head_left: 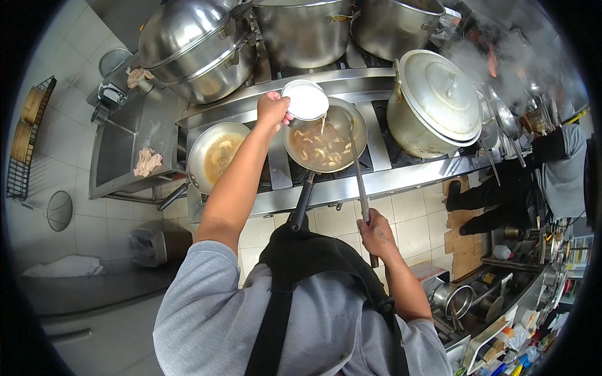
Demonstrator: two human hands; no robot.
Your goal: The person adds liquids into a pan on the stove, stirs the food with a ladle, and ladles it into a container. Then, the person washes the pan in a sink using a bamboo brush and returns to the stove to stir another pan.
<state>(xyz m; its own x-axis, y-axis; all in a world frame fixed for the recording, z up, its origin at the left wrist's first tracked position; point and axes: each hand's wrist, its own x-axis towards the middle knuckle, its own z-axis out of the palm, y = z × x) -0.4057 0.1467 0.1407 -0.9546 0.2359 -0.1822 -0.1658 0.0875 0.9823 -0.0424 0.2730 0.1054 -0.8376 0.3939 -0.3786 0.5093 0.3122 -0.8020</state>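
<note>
My left hand [274, 111] grips a small metal bowl [305, 101] of white liquid by its edge, tilted over the middle frying pan [359, 122]. A thin pale stream falls from the bowl into the brown sauce [316, 147], where light sliced pieces lie. In my right hand [378, 234] is the long handle of a ladle [360, 182], fingers wrapped round it. The ladle's far end reaches into the same pan; its head is hard to make out. Pointing toward me, the pan's black handle [303, 197] is untouched by either hand.
Left of the middle pan, a second frying pan [198, 156] holds brownish sauce and pieces. A large lidded pot [417, 119] stands to the right. Big steel pots [301, 34] line the back. Another person [561, 166] is at the right, near steam and hanging utensils.
</note>
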